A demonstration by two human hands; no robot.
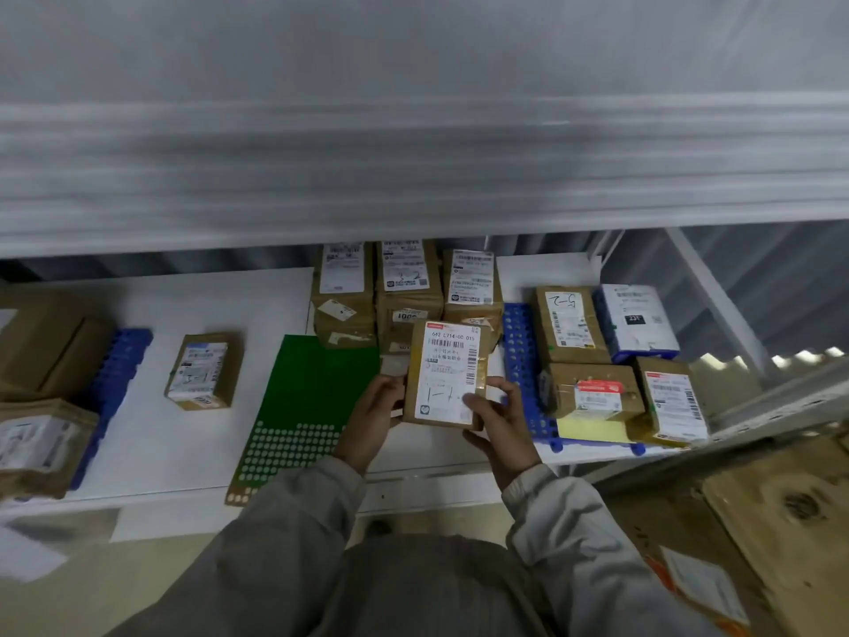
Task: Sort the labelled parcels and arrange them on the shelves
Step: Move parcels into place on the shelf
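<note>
Left hand (373,418): fingers curled on left edge of brown parcel (444,374). Right hand (498,418): thumb on label, fingers curled round its lower right corner. Parcel: above white shelf (151,434) front edge, label up, long axis front-to-back.
</note>
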